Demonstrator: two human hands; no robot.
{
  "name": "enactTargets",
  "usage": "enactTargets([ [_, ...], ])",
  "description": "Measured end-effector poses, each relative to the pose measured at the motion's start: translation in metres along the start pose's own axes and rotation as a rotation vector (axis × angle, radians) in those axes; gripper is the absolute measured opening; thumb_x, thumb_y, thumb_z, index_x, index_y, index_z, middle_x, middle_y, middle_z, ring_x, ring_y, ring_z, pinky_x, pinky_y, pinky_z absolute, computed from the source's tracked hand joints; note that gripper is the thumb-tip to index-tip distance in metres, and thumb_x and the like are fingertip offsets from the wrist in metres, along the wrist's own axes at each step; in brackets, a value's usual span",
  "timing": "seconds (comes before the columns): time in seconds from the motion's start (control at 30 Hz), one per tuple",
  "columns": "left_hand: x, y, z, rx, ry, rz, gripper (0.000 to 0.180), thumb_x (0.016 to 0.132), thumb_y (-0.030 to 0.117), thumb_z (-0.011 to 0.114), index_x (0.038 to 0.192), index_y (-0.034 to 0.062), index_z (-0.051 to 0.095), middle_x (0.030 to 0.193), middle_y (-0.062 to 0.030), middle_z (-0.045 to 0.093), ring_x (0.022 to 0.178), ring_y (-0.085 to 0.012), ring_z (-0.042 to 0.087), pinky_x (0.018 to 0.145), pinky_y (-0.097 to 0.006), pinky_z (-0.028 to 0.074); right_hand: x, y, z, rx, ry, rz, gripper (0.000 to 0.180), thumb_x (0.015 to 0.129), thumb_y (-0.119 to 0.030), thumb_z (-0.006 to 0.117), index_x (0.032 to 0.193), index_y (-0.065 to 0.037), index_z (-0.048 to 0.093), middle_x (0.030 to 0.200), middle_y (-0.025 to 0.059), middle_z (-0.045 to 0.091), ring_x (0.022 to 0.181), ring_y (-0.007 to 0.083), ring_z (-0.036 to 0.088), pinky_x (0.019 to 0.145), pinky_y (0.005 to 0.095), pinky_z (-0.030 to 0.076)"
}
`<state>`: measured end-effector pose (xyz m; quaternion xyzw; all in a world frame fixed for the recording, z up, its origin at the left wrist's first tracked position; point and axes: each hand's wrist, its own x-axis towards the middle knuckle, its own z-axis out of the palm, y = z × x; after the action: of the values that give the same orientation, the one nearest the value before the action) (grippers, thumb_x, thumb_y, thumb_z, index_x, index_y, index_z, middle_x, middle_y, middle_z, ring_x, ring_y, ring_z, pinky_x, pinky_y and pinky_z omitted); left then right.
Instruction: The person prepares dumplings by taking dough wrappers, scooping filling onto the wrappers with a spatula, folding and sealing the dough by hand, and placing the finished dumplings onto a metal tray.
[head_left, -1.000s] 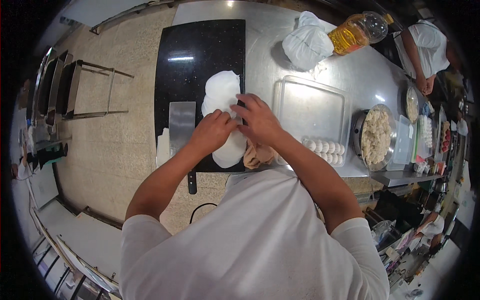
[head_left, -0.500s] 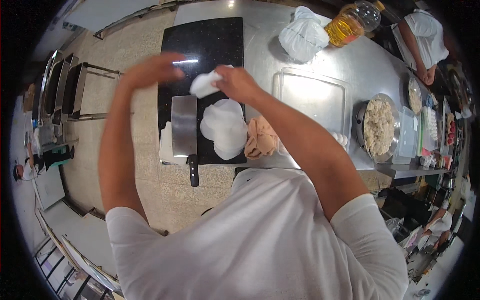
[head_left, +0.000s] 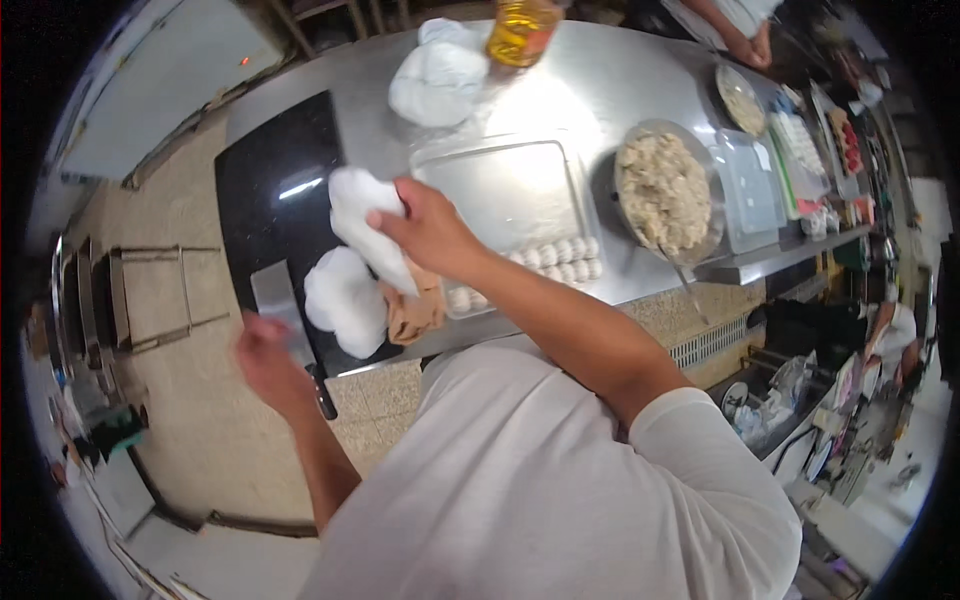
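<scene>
My right hand (head_left: 428,222) grips a floppy white stack of thin dough rounds (head_left: 365,215), held up over the right side of the black board (head_left: 250,170). Below it, a second pile of white dough rounds (head_left: 345,300) lies on the board, with a crumpled tan cloth (head_left: 415,308) at its right. My left hand (head_left: 270,360) is smeared by motion beside the cleaver (head_left: 275,292), near the board's front left edge. Whether its fingers hold or touch anything is unclear. The cleaver lies flat, its black handle toward me.
Right of the board, a shallow tray (head_left: 490,150) holds rows of small white dumplings (head_left: 550,260). Beyond it stands a bowl of pale filling (head_left: 665,190) with a spoon. A white plastic bag (head_left: 440,85) and an oil bottle (head_left: 520,35) stand at the back. Another person's hands (head_left: 750,45) are at far right.
The view has swung, so the table appears further left. My right hand keeps the white stack, now spread wider. My left hand has come from above the board back toward me, near the cleaver.
</scene>
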<state>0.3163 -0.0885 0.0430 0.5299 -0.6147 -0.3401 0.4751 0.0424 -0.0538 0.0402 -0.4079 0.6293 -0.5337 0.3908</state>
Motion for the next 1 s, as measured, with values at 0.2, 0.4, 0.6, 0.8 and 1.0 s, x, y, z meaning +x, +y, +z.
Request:
enactTargets([
  [0.2,-0.124,-0.016,-0.017,0.049,-0.614,-0.259,0.030,0.098,0.013,0.061,0.121,-0.0038,0.056,0.109,-0.0132,0.061,0.100,-0.0228,0.061,0.087,-0.035,0.049,-0.079,-0.010,-0.137,0.187,0.263,0.199,0.021,0.093,-0.018,0.072,0.107,-0.005,0.062,0.089,0.0002,0.066,0.071,0.0057,0.057,0.061,0.0213,0.047],
  [0.4,-0.080,-0.056,0.011,0.602,-0.596,-0.096,0.052,0.095,0.018,0.063,0.138,-0.0074,0.048,0.136,-0.0273,0.054,0.128,-0.0406,0.051,0.110,-0.044,0.038,-0.147,-0.038,-0.336,0.764,0.796,-0.497,0.031,0.100,-0.022,0.060,0.122,-0.001,0.058,0.118,0.0117,0.065,0.106,0.0204,0.063,0.097,0.0369,0.050],
  [0.6,-0.087,-0.055,0.046,0.989,-0.621,-0.227,0.075,0.098,0.039,0.059,0.151,-0.0050,0.030,0.157,-0.0351,0.023,0.149,-0.0449,0.021,0.120,-0.050,0.021,-0.179,0.033,-0.299,0.482,0.973,-0.093,0.043,0.097,-0.016,0.065,0.133,0.001,0.051,0.124,0.0105,0.060,0.107,0.0228,0.064,0.093,0.0351,0.053],
  [0.8,-0.085,-0.060,0.034,0.652,-0.507,-0.334,0.079,0.094,0.042,0.063,0.151,-0.0040,0.031,0.154,-0.0370,0.027,0.148,-0.0459,0.021,0.121,-0.049,0.020,-0.151,0.017,-0.182,0.328,0.356,0.066,0.035,0.093,-0.007,0.068,0.127,-0.001,0.060,0.105,0.0073,0.065,0.090,0.0144,0.064,0.082,0.0270,0.051],
  [1.0,-0.092,-0.052,0.042,0.774,-0.511,-0.242,0.077,0.091,0.037,0.068,0.147,-0.0048,0.036,0.146,-0.0386,0.038,0.141,-0.0504,0.032,0.118,-0.051,0.024,-0.126,-0.014,-0.161,-0.082,-0.132,-0.042,0.025,0.091,-0.004,0.067,0.115,0.001,0.066,0.101,0.0076,0.065,0.089,0.0152,0.062,0.082,0.0283,0.051],
])
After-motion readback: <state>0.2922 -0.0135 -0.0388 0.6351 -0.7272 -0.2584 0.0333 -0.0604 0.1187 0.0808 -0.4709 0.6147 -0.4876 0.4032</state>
